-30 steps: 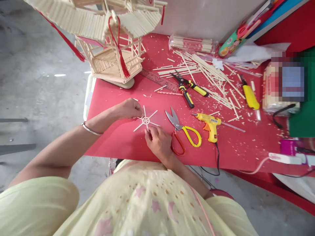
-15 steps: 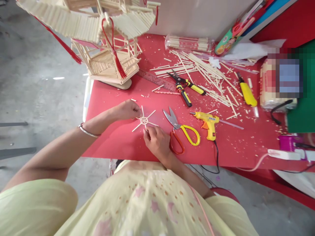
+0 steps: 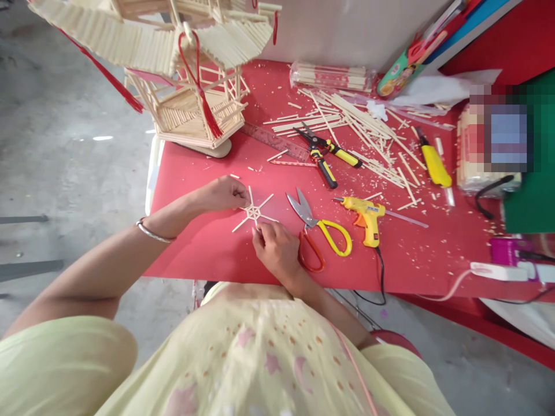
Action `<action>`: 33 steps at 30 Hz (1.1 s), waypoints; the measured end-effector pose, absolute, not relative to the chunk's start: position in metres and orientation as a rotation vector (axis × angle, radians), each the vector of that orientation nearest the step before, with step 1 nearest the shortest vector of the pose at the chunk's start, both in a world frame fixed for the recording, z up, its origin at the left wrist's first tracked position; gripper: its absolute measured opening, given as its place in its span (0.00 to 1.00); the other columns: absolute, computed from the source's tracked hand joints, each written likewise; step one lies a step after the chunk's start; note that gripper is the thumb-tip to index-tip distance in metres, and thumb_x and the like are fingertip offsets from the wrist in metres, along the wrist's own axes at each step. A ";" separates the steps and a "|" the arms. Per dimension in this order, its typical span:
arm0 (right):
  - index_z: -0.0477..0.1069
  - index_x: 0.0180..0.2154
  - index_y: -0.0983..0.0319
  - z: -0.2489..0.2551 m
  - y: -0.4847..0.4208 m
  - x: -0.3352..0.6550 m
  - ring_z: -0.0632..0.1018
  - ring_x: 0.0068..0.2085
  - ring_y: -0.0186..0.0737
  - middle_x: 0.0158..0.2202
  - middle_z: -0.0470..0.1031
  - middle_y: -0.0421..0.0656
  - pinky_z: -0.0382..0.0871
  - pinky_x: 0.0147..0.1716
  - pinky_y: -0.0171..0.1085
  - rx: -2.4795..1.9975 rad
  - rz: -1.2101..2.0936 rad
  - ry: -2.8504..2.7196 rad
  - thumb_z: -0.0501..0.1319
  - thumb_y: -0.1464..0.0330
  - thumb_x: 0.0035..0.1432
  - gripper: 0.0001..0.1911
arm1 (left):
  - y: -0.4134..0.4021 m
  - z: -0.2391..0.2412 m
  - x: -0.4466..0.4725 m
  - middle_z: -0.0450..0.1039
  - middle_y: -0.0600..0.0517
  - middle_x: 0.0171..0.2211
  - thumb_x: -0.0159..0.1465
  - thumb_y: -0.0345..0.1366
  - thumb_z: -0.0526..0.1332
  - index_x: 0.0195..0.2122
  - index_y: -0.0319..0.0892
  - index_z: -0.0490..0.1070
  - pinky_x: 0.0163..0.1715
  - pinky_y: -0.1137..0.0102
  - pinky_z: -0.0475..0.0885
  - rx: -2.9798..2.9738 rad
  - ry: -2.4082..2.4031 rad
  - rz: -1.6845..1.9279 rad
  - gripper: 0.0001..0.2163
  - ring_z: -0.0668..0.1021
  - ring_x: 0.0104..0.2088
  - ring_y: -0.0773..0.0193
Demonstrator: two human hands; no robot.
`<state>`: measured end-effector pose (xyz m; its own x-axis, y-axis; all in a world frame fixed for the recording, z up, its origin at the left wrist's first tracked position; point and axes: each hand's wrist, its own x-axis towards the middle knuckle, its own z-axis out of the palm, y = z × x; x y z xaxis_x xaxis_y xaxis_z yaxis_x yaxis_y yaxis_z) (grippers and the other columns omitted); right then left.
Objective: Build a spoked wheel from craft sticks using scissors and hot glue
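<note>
A small star of thin wooden sticks (image 3: 255,211) lies flat on the red table (image 3: 208,242), near its front edge. My left hand (image 3: 225,193) is curled at the star's left side, fingertips pinched on one spoke. From below, my right hand (image 3: 277,251) reaches the star with its fingers pinched at the lower spoke near the hub. A silver bangle sits on my left wrist.
Yellow-and-red scissors (image 3: 321,234), a yellow glue gun (image 3: 366,216) with black cord, and yellow-handled snips (image 3: 327,156) lie right of the star. Loose sticks (image 3: 364,133) and a yellow knife (image 3: 433,164) lie behind. A stick-built pavilion (image 3: 191,86) with red tassels stands at back left.
Both hands stay pinched on the stick star; the whole view has shifted slightly, and the star keeps its place between the hands.
</note>
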<state>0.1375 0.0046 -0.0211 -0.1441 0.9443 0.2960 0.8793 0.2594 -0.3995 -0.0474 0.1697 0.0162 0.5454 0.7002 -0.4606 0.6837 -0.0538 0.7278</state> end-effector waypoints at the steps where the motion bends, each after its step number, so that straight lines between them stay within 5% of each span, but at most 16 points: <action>1: 0.72 0.41 0.59 -0.021 0.005 0.138 0.76 0.38 0.40 0.35 0.76 0.44 0.61 0.34 0.39 -1.648 0.172 -2.052 0.57 0.65 0.71 0.07 | 0.170 0.017 -0.047 0.78 0.54 0.24 0.53 0.37 0.63 0.31 0.41 0.82 0.25 0.75 0.64 1.764 1.151 0.018 0.09 0.72 0.26 0.68; 33: 0.72 0.41 0.59 -0.021 0.005 0.137 0.76 0.38 0.40 0.35 0.77 0.44 0.61 0.35 0.39 -1.654 0.187 -2.058 0.57 0.65 0.71 0.07 | 0.168 0.022 -0.047 0.73 0.55 0.22 0.53 0.38 0.61 0.28 0.41 0.81 0.24 0.74 0.61 1.806 1.166 -0.028 0.10 0.69 0.24 0.69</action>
<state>0.1375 0.0048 -0.0209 -0.1457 0.9471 0.2859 0.8799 0.2562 -0.4002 -0.0467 0.1685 0.0224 0.5445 0.6944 -0.4705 0.7158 -0.0923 0.6922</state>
